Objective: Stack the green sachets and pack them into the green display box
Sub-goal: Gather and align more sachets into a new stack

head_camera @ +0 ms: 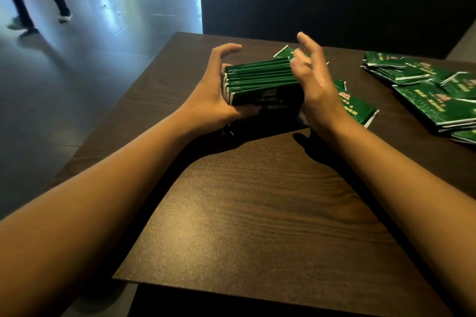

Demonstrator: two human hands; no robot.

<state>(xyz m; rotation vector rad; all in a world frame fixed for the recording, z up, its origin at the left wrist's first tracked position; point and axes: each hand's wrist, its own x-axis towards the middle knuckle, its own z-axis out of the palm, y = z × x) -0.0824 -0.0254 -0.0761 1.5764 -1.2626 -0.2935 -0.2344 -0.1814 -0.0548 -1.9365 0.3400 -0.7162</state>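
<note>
Far left, on the shiny grey floor point(108, 33): the legs of a passer-by point(33, 0), dark trousers, light shoes, well apart from the table.

Dark wood-grain table point(257, 201): fills the near and middle ground; its left edge runs diagonally toward the far side.

Left hand point(213, 95): on the table's far half, palm pressed against the left end of the bundle, thumb tucked under its near face, fingers arched above the far side and not closing on the top. It grasps the bundle from the left and below.

Stack of green sachets point(262, 82): a tight bundle standing on edge between the two hands, white seam ends showing at the left, folded green edges on top, the near face dark with faint printing. It sits at or just above the tabletop; I cannot tell which.

Right hand point(314, 90): against the right end of the bundle, palm facing left, fingers spread and lightly bent, blurred at the tips. Relaxed and flat rather than clenched; it steadies the stack without wrapping round it.

Loose sachets behind the right hand point(355, 103): lying flat, partly hidden by the wrist, one corner visible at the far side.

Heap of green sachets point(425, 85): far right of the table, overlapping untidily, well apart from the hands.

Dark upholstered seat back point(334, 2): beyond the table's far edge.
</note>
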